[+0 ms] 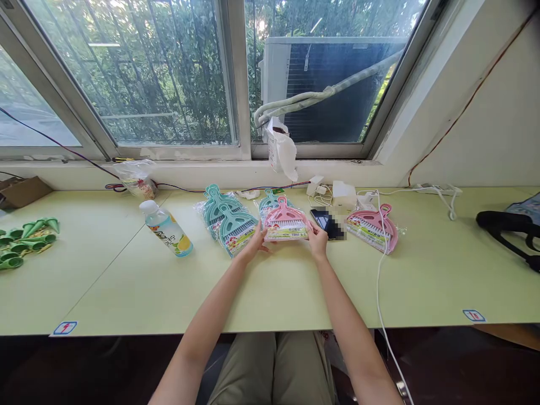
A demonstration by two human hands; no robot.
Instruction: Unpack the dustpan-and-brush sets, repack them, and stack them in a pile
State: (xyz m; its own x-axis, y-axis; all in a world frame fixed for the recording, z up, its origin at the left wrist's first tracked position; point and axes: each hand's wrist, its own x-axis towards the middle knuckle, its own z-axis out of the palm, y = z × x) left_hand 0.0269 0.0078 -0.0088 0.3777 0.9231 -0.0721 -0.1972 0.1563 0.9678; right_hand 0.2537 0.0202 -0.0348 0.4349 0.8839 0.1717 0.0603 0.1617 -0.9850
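Note:
Between my two hands is a pink mini dustpan and brush set (286, 220) in clear plastic wrap, with a printed label along its lower part. My left hand (254, 245) grips its left edge, the fingers partly hidden. At its right edge my right hand (317, 241) is closed on the pack. A green set (269, 203) lies just behind it, partly covered. To the left, several wrapped green dustpan and brush sets (236, 226) overlap in a pile beside my left hand. Further right lie wrapped pink sets (373, 228), crossed by a white cable.
A drink bottle (166, 229) leans at the left, near a plastic bag (137, 179). Green cone-shaped pieces (27, 242) lie far left. A phone (323, 220), partly blurred out, rests right of my hands. The white cable (378, 281) hangs over the table's front edge.

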